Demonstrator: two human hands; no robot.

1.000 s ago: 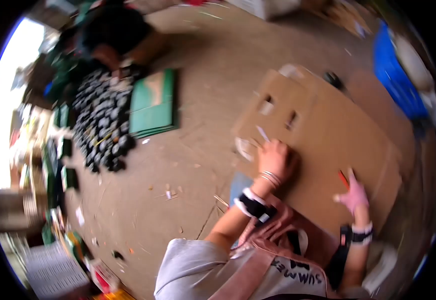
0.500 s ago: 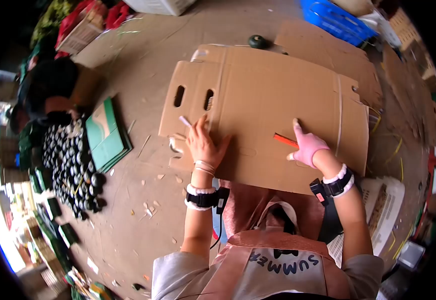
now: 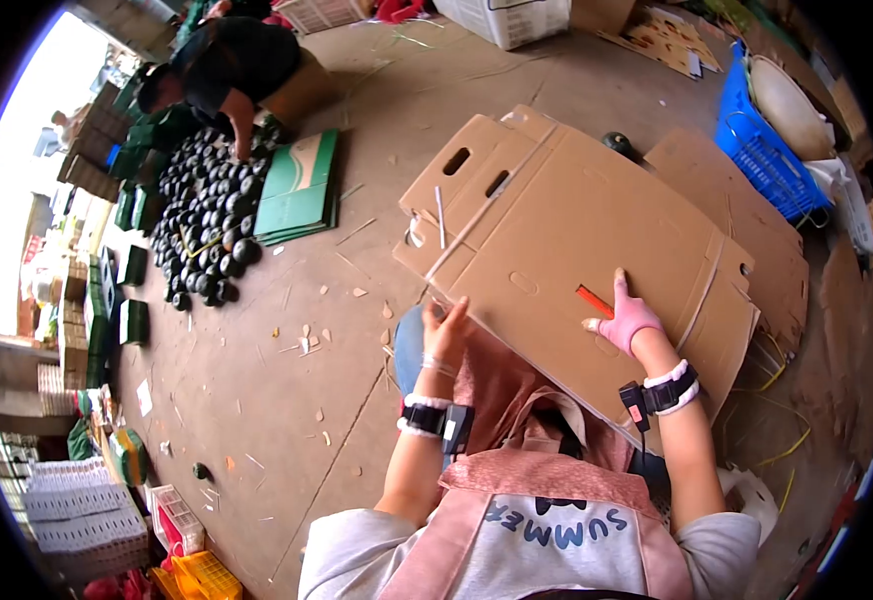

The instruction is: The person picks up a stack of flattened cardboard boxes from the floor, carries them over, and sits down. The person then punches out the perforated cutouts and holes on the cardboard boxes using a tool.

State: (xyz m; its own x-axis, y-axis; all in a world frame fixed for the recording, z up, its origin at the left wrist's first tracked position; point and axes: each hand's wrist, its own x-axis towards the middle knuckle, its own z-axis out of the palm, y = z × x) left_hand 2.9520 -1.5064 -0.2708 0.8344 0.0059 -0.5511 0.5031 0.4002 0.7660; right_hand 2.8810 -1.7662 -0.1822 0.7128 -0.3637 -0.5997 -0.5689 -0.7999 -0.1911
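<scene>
A flattened cardboard box (image 3: 567,235) lies in front of me, slanting across my lap. My left hand (image 3: 445,335) is at its near left edge, thumb by the upper face and fingers curled at the rim, partly hidden. In a pink glove, my right hand (image 3: 629,318) rests over the cardboard, its index finger stretched forward. A slim orange-red tool (image 3: 595,300) sticks out between thumb and index finger; its exact kind is unclear. On the cardboard, near the hand-hole flaps, lies a thin white strip (image 3: 441,217).
More flat cardboard (image 3: 732,190) lies beyond, with a dark round squash (image 3: 618,143) beside it. A blue crate (image 3: 765,150) stands at right. At left, a person (image 3: 232,70) bends over many dark squashes (image 3: 207,205) near a green folded carton stack (image 3: 299,185). Scraps litter the floor.
My view has turned left, so the scene appears rotated. My left hand has moved from the cardboard's upper face to its near edge, away from the white strip. My right hand keeps the orange-red tool.
</scene>
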